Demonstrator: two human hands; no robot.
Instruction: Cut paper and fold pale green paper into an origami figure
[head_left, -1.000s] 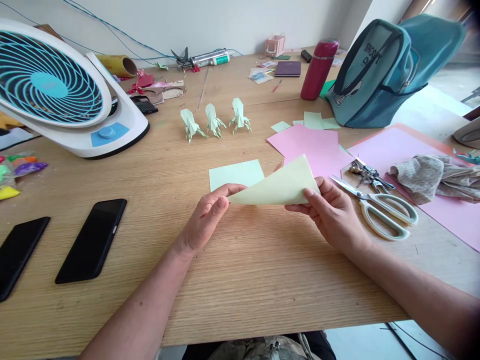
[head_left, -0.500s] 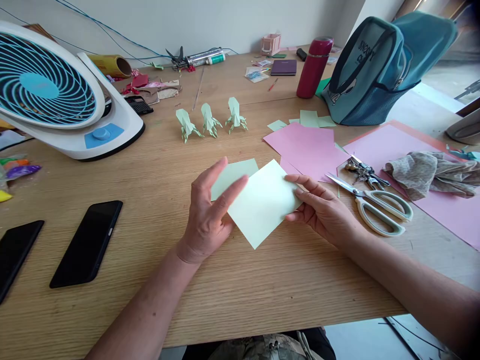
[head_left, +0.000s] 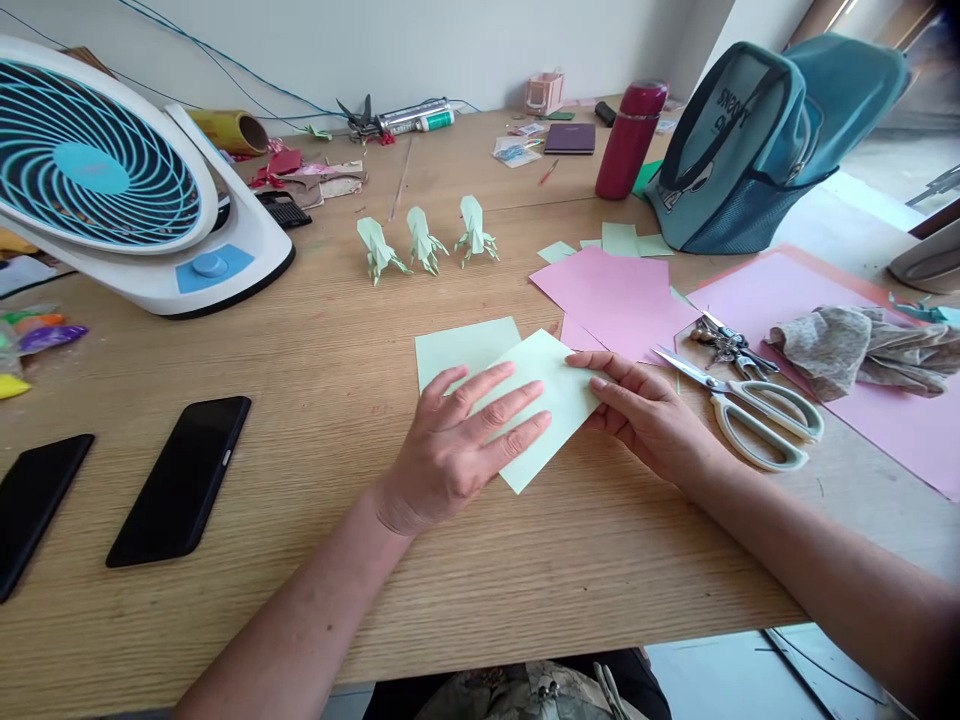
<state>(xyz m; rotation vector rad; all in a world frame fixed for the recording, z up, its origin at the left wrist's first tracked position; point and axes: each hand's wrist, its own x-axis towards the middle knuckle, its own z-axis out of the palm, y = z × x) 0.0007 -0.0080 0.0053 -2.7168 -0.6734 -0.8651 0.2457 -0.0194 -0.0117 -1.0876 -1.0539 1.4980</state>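
A square sheet of pale green paper (head_left: pixel 559 385) is held by its right corner between the thumb and fingers of my right hand (head_left: pixel 645 410). My left hand (head_left: pixel 469 430) lies over the sheet's left part, palm down, fingers spread out. Beneath and behind it, a second pale green sheet (head_left: pixel 457 345) rests on the table, partly covered. Three folded green paper figures (head_left: pixel 424 240) stand in a row farther back. To the right of my right hand lie white-handled scissors (head_left: pixel 765 410), their blades pointing left.
Pink paper sheets (head_left: pixel 607 300) and a bunch of keys (head_left: pixel 727 340) lie at the right, beside a crumpled grey cloth (head_left: pixel 862 340). A blue backpack (head_left: pixel 765 150) and a red flask (head_left: pixel 632 140) stand behind. At left are a fan (head_left: pixel 112 170) and two phones (head_left: pixel 180 480).
My left hand has turned from raised, beside the sheet, to palm down with fingers spread over it. My right hand keeps its hold on the corner. The view has shifted slightly.
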